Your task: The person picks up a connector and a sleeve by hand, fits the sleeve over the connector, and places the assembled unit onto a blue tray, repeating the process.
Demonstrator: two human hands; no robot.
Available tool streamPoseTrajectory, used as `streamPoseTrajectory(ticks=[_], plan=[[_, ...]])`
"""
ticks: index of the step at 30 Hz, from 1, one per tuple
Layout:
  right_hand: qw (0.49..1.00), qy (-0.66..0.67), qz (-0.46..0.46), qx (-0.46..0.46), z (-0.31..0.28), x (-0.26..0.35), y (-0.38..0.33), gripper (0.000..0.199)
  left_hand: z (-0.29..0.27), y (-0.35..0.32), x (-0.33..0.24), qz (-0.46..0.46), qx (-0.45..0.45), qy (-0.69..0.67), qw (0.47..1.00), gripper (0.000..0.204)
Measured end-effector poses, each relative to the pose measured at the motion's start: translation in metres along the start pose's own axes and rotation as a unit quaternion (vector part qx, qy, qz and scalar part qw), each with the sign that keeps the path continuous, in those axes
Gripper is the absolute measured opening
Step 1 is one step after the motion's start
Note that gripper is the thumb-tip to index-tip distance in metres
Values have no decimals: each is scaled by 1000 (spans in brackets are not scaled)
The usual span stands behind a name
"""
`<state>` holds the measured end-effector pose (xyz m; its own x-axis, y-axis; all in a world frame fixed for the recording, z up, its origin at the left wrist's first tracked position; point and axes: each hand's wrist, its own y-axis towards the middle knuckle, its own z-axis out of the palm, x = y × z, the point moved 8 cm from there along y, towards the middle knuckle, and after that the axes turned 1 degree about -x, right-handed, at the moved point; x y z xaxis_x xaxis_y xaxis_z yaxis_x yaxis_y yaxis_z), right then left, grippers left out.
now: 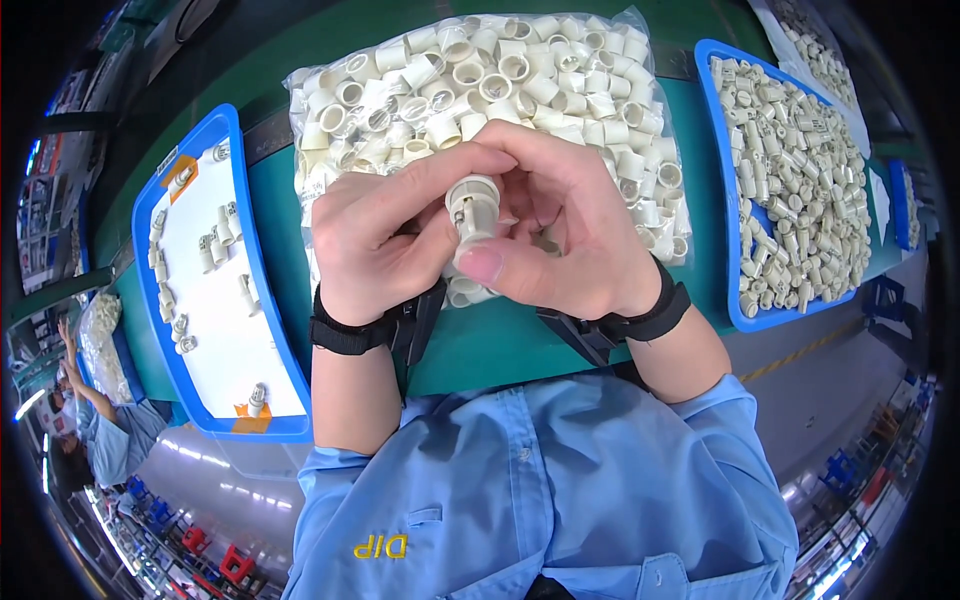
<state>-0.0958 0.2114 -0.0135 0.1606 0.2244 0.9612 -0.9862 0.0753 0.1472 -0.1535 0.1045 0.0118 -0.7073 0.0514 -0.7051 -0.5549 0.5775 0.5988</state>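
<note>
The small cream socket point(472, 205), pinched between both the left hand point(375, 240) and right hand point(570, 235) above the green bench point(500, 345), could slip into the clear bag of sleeves point(480, 90), flanked by blue trays point(205, 140) at either edge, factory floor beyond.

Both hands, left hand point(375, 235) and right hand point(570, 225), gripped one cream plastic fitting point(472, 205) at centre; bag of fittings point(480, 90) lay at twelve o'clock.

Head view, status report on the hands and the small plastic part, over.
Both hands pinching cream plastic part. Clear bag of parts beneath. Nothing blocking.
</note>
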Motion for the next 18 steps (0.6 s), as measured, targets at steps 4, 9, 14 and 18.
streamPoseTrajectory(ticks=[4,9,14,18], plan=[[998,44,35,8,0,-8,-1,38,0,0,-2,15,7,36,999,42],[996,50,51,45,1,-11,0,48,-1,1,-5,15,16,42,999,41],[995,26,52,78,1,-7,-2,47,-2,5,-15,32,9,34,999,39],[997,16,26,74,2,2,-6,41,-9,10,-35,66,25,33,997,33]])
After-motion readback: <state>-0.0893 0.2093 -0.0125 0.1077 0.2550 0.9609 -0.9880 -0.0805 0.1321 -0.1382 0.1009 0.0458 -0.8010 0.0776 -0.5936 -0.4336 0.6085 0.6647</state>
